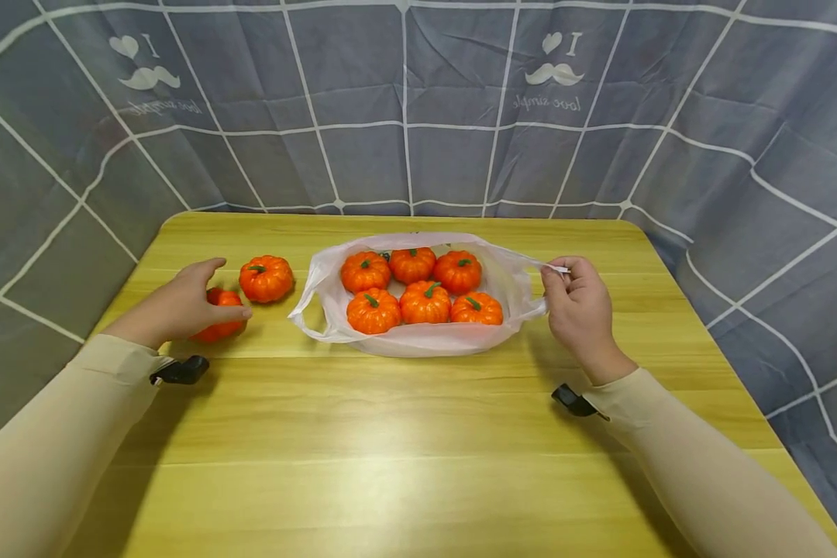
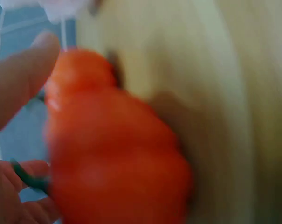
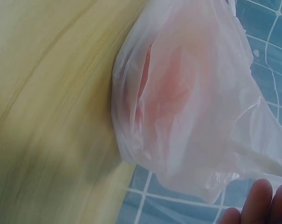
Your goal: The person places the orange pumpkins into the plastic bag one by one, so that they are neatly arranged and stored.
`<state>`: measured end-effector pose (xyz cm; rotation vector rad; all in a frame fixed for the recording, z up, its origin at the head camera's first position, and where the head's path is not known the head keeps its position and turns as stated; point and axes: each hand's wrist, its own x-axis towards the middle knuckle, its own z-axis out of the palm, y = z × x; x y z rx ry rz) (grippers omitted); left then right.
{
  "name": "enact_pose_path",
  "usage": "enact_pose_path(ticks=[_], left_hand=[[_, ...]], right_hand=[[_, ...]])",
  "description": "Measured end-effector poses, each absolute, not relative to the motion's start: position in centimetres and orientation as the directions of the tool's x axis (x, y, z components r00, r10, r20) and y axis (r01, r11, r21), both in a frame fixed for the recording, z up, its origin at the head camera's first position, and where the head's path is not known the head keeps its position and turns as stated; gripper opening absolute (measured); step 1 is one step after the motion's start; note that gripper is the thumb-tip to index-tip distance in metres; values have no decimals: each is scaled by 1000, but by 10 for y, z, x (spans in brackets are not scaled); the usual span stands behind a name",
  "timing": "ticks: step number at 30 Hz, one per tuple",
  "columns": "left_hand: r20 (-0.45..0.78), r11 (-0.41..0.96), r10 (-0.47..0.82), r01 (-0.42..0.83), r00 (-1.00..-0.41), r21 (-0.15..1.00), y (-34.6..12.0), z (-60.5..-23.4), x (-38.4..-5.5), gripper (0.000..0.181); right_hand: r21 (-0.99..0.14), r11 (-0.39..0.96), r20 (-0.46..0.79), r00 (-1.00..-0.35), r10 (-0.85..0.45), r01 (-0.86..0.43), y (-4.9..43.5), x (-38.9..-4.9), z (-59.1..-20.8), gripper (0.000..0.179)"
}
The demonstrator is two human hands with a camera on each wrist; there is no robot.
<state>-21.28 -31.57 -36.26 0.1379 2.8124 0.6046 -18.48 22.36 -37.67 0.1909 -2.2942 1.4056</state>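
Observation:
My left hand (image 1: 174, 304) hovers over a small orange pumpkin (image 1: 216, 329) at the left of the table, thumb and fingers spread apart around it. In the left wrist view that pumpkin (image 2: 117, 154) is large and blurred, its green stem near the fingers; contact is hard to tell. Just behind it lies a second pumpkin (image 1: 266, 279). My right hand (image 1: 582, 310) pinches one handle of a white plastic bag (image 1: 425, 341) between thumb and fingers, drawing it to the right. Several pumpkins (image 1: 425, 302) sit in two rows inside the open bag.
The bag's other handle (image 1: 307, 318) lies loose as a loop on its left side. A wood-grain table (image 1: 418, 434) carries everything. Grey checked cloth (image 1: 363, 93) hangs behind the table and along both sides.

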Motion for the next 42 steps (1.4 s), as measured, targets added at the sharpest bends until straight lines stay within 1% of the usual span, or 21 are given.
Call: enact_pose_path(ticks=[4,7,13,20,32,36,42], left_hand=[[-285,898,142,2,-948,439,-335,-376,-208,115],[-291,900,146,4,-945,437,-339,-380,-206,110],[-263,890,157,21,-952,456,-339,-382,-205,99],[-228,878,161,33,-960,478,-338,-386,-204,93],[-207,874,158,39,-966,484,-334,-390,-202,91],[-209,873,151,31,-966,486,-333,-390,-201,93],[-197,869,142,27,-970,494,-333,-392,-200,94]], right_hand=[[-815,468,434,-895,104,-341,223,-185,-377,19],[-816,465,434,-895,101,-343,222,-184,-377,19],[-825,450,426,-899,103,-340,221,-184,-378,18],[-829,451,421,-900,111,-331,220,-184,-377,18],[-826,452,424,-899,106,-336,219,-185,-381,17],[-822,459,423,-901,97,-336,219,-185,-383,18],[-822,468,411,-906,96,-324,217,-185,-385,16]])
